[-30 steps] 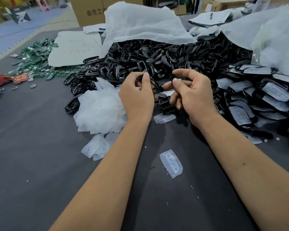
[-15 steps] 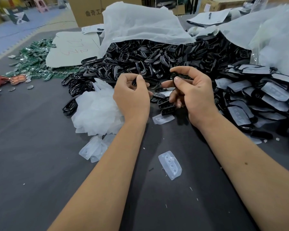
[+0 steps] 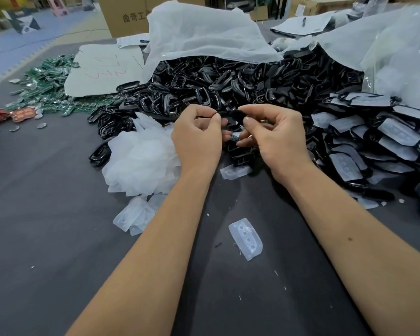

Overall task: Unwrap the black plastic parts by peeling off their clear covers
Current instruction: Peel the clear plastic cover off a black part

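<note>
My left hand (image 3: 197,139) and my right hand (image 3: 274,134) meet over the table's middle, both pinching one small black plastic part (image 3: 232,116) between thumbs and fingertips. Most of that part is hidden by my fingers, so I cannot tell whether a clear cover is on it. Behind my hands lies a big heap of bare black parts (image 3: 228,86). On the right is a stack of black parts with clear covers (image 3: 374,141). A heap of peeled clear covers (image 3: 141,161) lies left of my left wrist.
Loose clear covers lie on the dark grey table (image 3: 46,226): one (image 3: 246,238) between my forearms, one (image 3: 235,171) under my hands, a few (image 3: 136,215) by my left forearm. Green circuit boards (image 3: 49,86) spread at far left. White plastic bags (image 3: 204,32) drape the back heaps.
My hands have drawn closer together and lifted slightly. The black part, held mainly by my left hand before, is now pinched by both hands between them.
</note>
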